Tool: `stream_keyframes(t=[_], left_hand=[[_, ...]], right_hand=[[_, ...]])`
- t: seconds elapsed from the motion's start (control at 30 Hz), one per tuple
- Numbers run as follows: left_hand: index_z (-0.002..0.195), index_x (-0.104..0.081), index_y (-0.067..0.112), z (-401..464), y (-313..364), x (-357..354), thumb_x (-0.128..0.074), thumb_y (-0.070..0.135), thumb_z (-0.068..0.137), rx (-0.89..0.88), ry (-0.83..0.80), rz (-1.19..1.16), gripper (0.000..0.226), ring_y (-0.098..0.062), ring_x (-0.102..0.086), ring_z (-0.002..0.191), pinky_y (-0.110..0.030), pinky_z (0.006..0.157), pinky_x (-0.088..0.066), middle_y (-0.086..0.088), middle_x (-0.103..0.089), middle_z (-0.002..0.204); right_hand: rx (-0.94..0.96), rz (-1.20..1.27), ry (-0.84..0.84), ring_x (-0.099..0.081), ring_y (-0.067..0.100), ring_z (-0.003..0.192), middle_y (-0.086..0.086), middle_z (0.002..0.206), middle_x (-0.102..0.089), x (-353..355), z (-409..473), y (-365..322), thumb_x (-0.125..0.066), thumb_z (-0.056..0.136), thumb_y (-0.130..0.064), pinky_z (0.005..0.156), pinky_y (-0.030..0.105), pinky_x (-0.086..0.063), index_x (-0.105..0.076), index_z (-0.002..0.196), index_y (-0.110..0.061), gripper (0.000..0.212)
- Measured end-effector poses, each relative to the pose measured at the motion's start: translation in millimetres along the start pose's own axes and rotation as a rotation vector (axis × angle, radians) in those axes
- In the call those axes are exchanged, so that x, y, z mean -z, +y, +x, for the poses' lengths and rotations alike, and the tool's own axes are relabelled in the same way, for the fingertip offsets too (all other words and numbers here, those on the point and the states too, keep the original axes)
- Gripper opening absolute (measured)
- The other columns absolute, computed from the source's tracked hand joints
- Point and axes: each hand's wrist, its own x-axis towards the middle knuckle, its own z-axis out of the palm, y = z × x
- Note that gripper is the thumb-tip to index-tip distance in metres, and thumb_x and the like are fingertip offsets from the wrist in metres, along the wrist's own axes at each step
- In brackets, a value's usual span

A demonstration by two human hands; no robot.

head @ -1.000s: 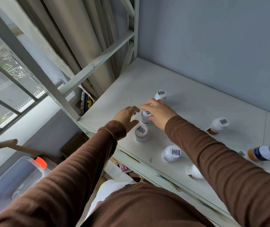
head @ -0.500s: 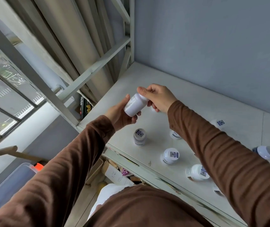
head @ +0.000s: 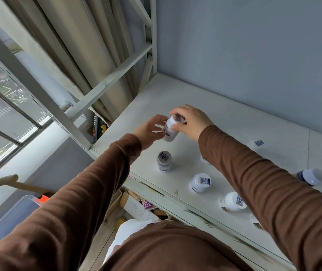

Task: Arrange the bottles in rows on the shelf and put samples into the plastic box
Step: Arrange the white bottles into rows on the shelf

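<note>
pale grey wall backs a white shelf (head: 234, 133) whose board carries several loose bottles, none yet lined up. the right hand (head: 192, 120) is closed around the cap end of a white bottle (head: 171, 130), held tilted just above the shelf near its left rear area, while the left hand (head: 150, 132) sits beside the bottle's body with fingers spread; it looks to be touching or about to let go, and motion blur keeps me from telling which. below it a grey-capped bottle (head: 164, 160) stands upright near the front edge, with a white-capped bottle (head: 200, 182) and another (head: 232, 201) further right, and a dark bottle (head: 310, 176) well apart. to do this step well, i'd turn the held bottle fully upright before lowering it, set it behind the grey-capped one to start a straight row, and release only once the base sits flat. the plastic box (head: 9, 218) waits low at left, off the shelf.
</note>
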Motion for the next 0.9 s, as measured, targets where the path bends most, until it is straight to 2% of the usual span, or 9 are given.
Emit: stream_keyframes(t=[0.07,0.17,0.37,0.5,0.6,0.7,0.8,0.9], left_hand=[[0.122,-0.057,0.014,2,-9,2,-0.059,-0.003,0.087,0.015,0.035,0.187,0.039,-0.023,-0.055,0.110,-0.027,0.090,-0.042,-0.012,-0.056,0.127],[0.120,-0.060,0.018,2,-16,5,-0.060,0.005,0.088,0.036,0.061,0.346,0.035,-0.023,-0.054,0.113,-0.027,0.092,-0.041,-0.008,-0.056,0.124],[0.118,-0.061,0.021,6,-18,6,-0.061,0.013,0.089,0.011,0.096,0.420,0.030,-0.021,-0.054,0.111,-0.030,0.095,-0.042,-0.006,-0.058,0.121],[0.119,-0.061,0.021,16,-17,6,-0.062,0.014,0.089,-0.015,0.083,0.441,0.031,-0.022,-0.055,0.112,-0.029,0.094,-0.042,-0.006,-0.059,0.120],[0.120,-0.061,0.019,30,-11,8,-0.061,0.013,0.089,-0.052,0.088,0.482,0.031,-0.022,-0.055,0.111,-0.024,0.091,-0.039,-0.008,-0.059,0.121],[0.121,-0.060,0.019,45,-4,7,-0.061,0.015,0.090,-0.081,0.094,0.561,0.031,-0.023,-0.055,0.112,-0.030,0.095,-0.042,-0.007,-0.060,0.121],[0.122,-0.058,0.021,58,-1,4,-0.062,0.018,0.089,-0.063,0.053,0.644,0.033,-0.023,-0.054,0.113,-0.035,0.097,-0.043,-0.005,-0.060,0.122],[0.123,-0.058,0.022,67,0,0,-0.063,0.020,0.088,-0.027,0.016,0.650,0.035,-0.023,-0.055,0.112,-0.035,0.097,-0.045,-0.004,-0.061,0.122]], right_hand=[[0.032,-0.064,-0.090,-0.053,0.024,0.114,0.004,0.125,-0.057,-9,-4,6,-0.069,0.082,-0.020,0.096,0.031,-0.042,-0.061,0.126,-0.019,0.045],[0.073,-0.145,-0.150,-0.050,0.024,0.119,0.003,0.130,-0.055,-24,-9,13,-0.066,0.085,-0.018,0.101,0.035,-0.040,-0.059,0.127,-0.020,0.043],[0.118,-0.164,-0.138,-0.047,0.025,0.121,0.005,0.126,-0.055,-44,-10,20,-0.066,0.087,-0.020,0.101,0.032,-0.037,-0.058,0.129,-0.021,0.043],[0.121,-0.116,-0.156,-0.048,0.024,0.121,0.005,0.129,-0.054,-38,-8,25,-0.068,0.087,-0.027,0.103,0.036,-0.039,-0.056,0.134,-0.021,0.048],[0.106,-0.034,-0.030,-0.053,0.025,0.114,0.006,0.123,-0.058,-16,-1,36,-0.065,0.089,-0.024,0.097,0.033,-0.042,-0.064,0.125,-0.019,0.036],[0.057,-0.122,0.114,-0.053,0.030,0.108,0.009,0.120,-0.057,3,15,50,-0.061,0.089,-0.015,0.094,0.035,-0.043,-0.065,0.121,-0.018,0.033],[0.030,-0.243,0.017,-0.046,0.031,0.116,0.008,0.132,-0.049,5,31,59,-0.057,0.089,-0.004,0.100,0.037,-0.041,-0.057,0.132,-0.021,0.046],[0.051,-0.339,-0.128,-0.043,0.030,0.118,0.006,0.137,-0.044,-3,40,60,-0.053,0.088,0.003,0.098,0.036,-0.041,-0.050,0.138,-0.026,0.058]])
